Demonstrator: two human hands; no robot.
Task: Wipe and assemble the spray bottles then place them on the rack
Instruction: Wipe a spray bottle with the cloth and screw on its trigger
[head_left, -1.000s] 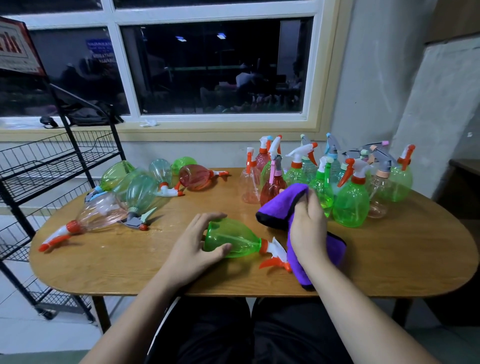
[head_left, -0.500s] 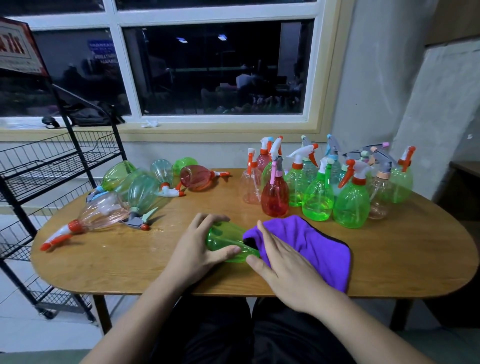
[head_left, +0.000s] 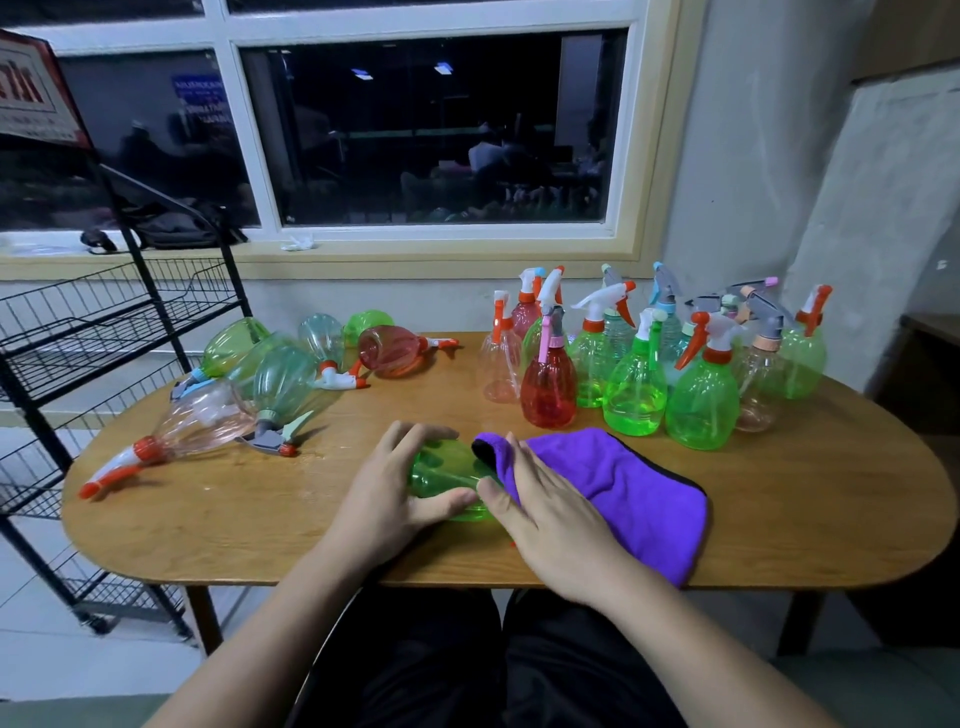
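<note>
Well, at the left edge of the frame a black wire rack (head_left: 117, 332) stands beside the wooden table (head_left: 234, 512), and I see no bottles on its shelves. On the table's upper left a heap of bottles (head_left: 283, 379) lies on its side, green, clear and pinkish, all with spray heads on. A red one (head_left: 389, 351) lies at the heap's right end, nozzle pointing right.

Lower centre, near the front edge, the left hand (head_left: 384, 493) grips a green bottle (head_left: 441, 470) lying on its side. Its fingers curl over the top of the base and its thumb runs along the near side. The bottle's neck end is hidden under the purple cloth (head_left: 623, 483), so I cannot tell whether a head is fitted.

Just right of that, the right hand (head_left: 550, 519) lies flat, fingers straight and spread, pressing the cloth down over the bottle. Its thumb tip touches the green plastic close to the left thumb. The rest of the cloth trails to the lower right across the tabletop.

Behind the cloth, in the upper right of the table, a tight cluster of assembled bottles (head_left: 701, 400) stands upright, mostly green. A red bottle (head_left: 548, 389) stands at its front left.
</note>
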